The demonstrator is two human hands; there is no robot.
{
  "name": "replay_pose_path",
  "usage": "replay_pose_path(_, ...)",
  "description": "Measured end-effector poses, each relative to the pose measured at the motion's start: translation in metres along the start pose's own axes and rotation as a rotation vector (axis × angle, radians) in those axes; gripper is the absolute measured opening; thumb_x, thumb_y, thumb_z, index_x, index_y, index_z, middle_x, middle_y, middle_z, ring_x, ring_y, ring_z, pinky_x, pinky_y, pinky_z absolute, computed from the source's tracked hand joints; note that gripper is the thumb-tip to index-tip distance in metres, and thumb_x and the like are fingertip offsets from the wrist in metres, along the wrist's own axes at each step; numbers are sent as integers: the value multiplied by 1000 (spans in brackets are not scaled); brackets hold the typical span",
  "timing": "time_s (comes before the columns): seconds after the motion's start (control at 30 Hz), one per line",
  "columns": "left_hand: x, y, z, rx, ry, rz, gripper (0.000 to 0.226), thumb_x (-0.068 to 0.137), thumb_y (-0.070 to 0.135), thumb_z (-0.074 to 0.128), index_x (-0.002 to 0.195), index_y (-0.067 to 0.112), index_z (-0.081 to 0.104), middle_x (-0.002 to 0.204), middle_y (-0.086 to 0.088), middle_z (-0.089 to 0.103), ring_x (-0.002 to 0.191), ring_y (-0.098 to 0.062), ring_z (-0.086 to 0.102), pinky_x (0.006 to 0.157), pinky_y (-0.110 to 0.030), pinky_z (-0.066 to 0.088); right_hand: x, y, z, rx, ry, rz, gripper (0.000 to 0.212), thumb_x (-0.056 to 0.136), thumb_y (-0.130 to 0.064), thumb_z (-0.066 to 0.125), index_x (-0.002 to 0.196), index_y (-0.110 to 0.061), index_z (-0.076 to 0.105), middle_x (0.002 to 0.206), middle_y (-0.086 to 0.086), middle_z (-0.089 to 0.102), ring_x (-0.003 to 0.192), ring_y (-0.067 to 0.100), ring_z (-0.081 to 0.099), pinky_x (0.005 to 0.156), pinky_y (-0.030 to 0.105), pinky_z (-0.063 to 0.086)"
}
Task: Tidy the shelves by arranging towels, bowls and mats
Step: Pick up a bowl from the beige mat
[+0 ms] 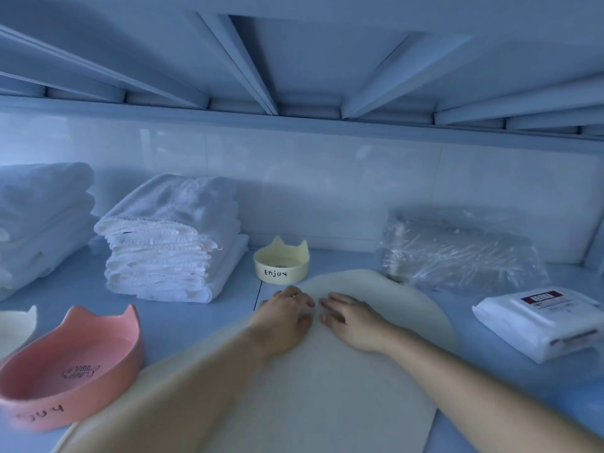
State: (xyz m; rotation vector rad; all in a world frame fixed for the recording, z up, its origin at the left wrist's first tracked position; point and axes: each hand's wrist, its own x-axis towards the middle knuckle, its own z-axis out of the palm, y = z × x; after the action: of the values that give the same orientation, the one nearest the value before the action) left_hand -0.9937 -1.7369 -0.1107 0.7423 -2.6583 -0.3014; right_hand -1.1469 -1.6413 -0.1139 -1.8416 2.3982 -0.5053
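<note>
A cream oval mat lies flat on the shelf in front of me. My left hand and my right hand rest side by side on its far half, palms down, fingers spread and nearly straight. A small cream cat-eared bowl marked "Enjoy" stands just beyond the mat. A pink cat-eared bowl sits at the near left, touching the mat's edge. A stack of folded white towels stands left of the cream bowl, and a second towel pile lies at the far left.
A clear plastic-wrapped bundle lies at the back right. A white packet with a dark red label sits at the right. Another cream bowl's ear shows at the left edge. The slatted shelf underside hangs low overhead.
</note>
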Motion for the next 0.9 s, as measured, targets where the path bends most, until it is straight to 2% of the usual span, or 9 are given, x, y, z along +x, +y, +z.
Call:
replay_pose_path(0.07, -5, 8, 4, 5, 14, -8, 31, 93, 29, 42, 122, 29, 51, 132, 4, 46, 123, -17, 42, 101, -33, 34, -11, 3, 0, -43, -50, 0, 52, 96, -47, 35, 143, -25, 31, 156, 1, 19, 144, 14, 15, 117, 40, 15)
replay_pose_path(0.13, -11, 12, 4, 5, 30, -21, 30, 93, 29, 42, 122, 28, 52, 132, 4, 47, 122, -18, 44, 99, -31, 35, -20, 6, 0, -70, -66, -12, 52, 97, -46, 33, 145, -28, 26, 158, -1, 14, 144, 13, 11, 118, 39, 11)
replay_pose_path(0.37, -39, 31, 2, 37, -5, 22, 31, 95, 26, 40, 123, 24, 52, 130, 1, 50, 118, -21, 47, 98, -30, 38, -55, 2, -4, -84, -67, -2, 48, 98, -45, 30, 144, -31, 28, 158, -2, 10, 145, 14, 10, 118, 38, 10)
replay_pose_path(0.53, -60, 47, -3, 105, -62, 108, 33, 97, 26, 35, 126, 25, 50, 132, 1, 47, 119, -22, 46, 95, -30, 41, -90, -4, -5, -130, -109, 68, 48, 99, -45, 25, 146, -32, 21, 158, -4, 6, 145, 18, 7, 117, 37, 8)
replay_pose_path(0.63, -80, 51, -11, 129, -102, 155, 34, 97, 26, 34, 128, 26, 47, 133, 2, 46, 119, -22, 46, 96, -33, 42, -108, -14, -8, -114, -82, 118, 47, 99, -42, 27, 145, -31, 25, 158, -3, 10, 145, 18, 9, 118, 36, 10)
replay_pose_path(0.73, -107, 50, -21, 124, -132, 193, 35, 96, 25, 34, 129, 27, 46, 134, 2, 45, 120, -23, 46, 95, -35, 44, -129, -29, -9, 8, 59, 129, 40, 97, -26, 41, 137, -20, 44, 152, 4, 30, 141, 15, 25, 112, 20, 16)
replay_pose_path(0.83, -137, 49, -30, 98, -144, 224, 36, 95, 24, 35, 129, 28, 46, 133, 3, 46, 119, -22, 46, 95, -35, 44, -153, -43, -9, 154, 173, 107, 32, 91, -7, 51, 121, -8, 60, 136, 6, 52, 123, 12, 50, 91, -2, 25)
replay_pose_path(0.9, -156, 49, -36, 85, -153, 243, 37, 94, 23, 36, 129, 29, 47, 133, 3, 46, 119, -22, 47, 94, -35, 45, -171, -52, -9, 186, 207, 82, 28, 88, 0, 54, 112, -6, 66, 125, 7, 61, 111, 11, 57, 81, -9, 26)
